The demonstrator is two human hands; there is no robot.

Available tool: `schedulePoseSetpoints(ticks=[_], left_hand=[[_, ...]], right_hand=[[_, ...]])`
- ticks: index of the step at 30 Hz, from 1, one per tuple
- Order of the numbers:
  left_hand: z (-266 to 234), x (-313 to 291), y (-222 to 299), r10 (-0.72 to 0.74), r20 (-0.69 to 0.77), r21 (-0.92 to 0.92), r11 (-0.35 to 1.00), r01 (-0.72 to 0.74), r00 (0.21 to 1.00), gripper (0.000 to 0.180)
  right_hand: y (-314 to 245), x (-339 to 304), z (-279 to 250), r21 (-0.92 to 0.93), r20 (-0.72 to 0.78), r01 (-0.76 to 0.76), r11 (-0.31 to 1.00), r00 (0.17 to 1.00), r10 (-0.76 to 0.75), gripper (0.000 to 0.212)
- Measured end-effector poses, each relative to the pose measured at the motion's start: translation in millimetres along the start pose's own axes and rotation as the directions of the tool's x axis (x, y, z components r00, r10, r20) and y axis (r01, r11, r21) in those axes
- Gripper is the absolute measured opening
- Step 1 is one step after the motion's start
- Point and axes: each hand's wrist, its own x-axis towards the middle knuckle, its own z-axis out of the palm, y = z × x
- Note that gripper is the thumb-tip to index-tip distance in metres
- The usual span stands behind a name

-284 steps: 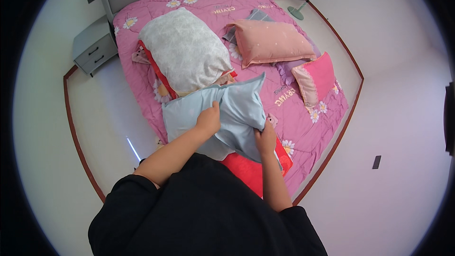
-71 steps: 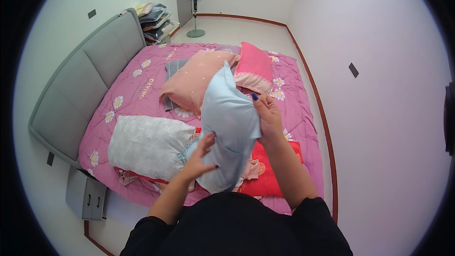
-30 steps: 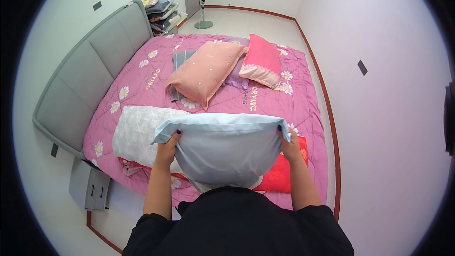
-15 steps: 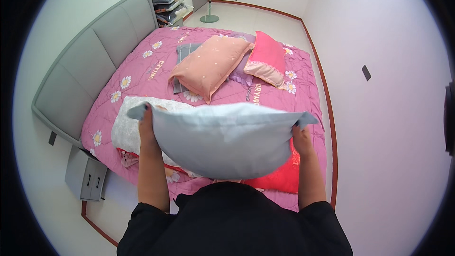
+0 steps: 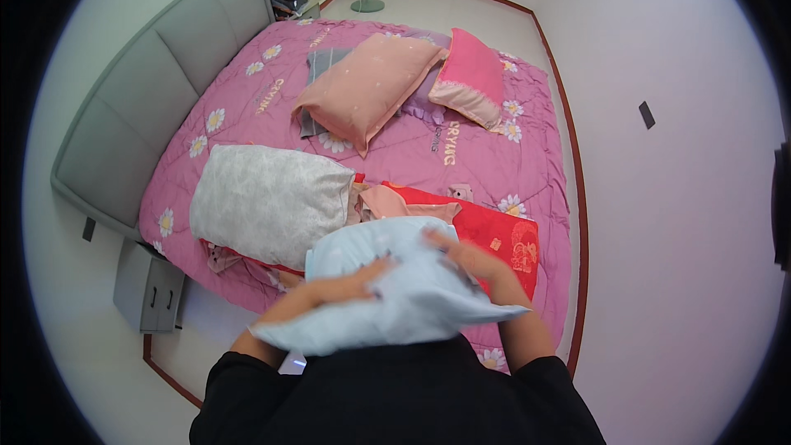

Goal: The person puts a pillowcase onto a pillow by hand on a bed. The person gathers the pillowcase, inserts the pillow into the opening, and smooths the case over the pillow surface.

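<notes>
Pink quilted bedspread (image 5: 461, 156) with white daisy prints covers the wide bed, which fills the middle of a pale-walled room with a light floor edged by a reddish-brown skirting line. Near the person, a pale blue pillow (image 5: 387, 297) lies at the near edge of the bed, against their dark top. Both hands rest flat on its upper face: the left hand (image 5: 362, 276) lies with fingers spread and palm down, the right hand (image 5: 461, 251) likewise open and pressing, slightly blurred. Neither hand grips anything. Just left of the blue pillow sits a white-grey patterned pillow (image 5: 268, 202); to its right and partly under it lies a red cloth (image 5: 494, 231). Farther off, a salmon pillow (image 5: 367, 86) lies over a folded grey cloth (image 5: 321, 66), beside a bright pink pillow (image 5: 474, 78). A grey padded headboard (image 5: 148, 107) runs along the left, with a grey nightstand (image 5: 148, 288) at near left. A fan base (image 5: 367, 4) stands on the far floor.
</notes>
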Motion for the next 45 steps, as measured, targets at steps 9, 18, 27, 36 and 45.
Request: schedulePoseSetpoints(ticks=[9,18,27,36,45], left_hand=[[33,-25,-28,0.158,0.218,0.231,0.950,-0.208,0.963,0.070],[31,-51,-45,0.148,-0.048,-0.240,0.958,-0.155,0.988,0.046],[53,-74,-23,0.474,-0.101,-0.070,0.874,-0.482,0.875,0.043],[99,11,-106,0.205,-0.056,-0.201,0.956,-0.212,0.977,0.039],[101,75,-197,0.128,-0.588,0.283,0.958,0.055,0.799,0.046]], right_hand=[[55,1,5,0.347,-0.052,-0.367,0.863,0.911,0.408,0.045],[73,36,59,0.854,-0.280,-0.153,0.497,0.669,0.688,0.054],[-34,-16,19,0.552,-0.570,0.251,0.795,0.810,0.140,0.057],[161,-45,39,0.453,-0.570,-0.313,0.835,0.618,0.541,0.052],[234,-57,129,0.051,-0.615,-0.548,0.835,0.641,0.458,0.051]])
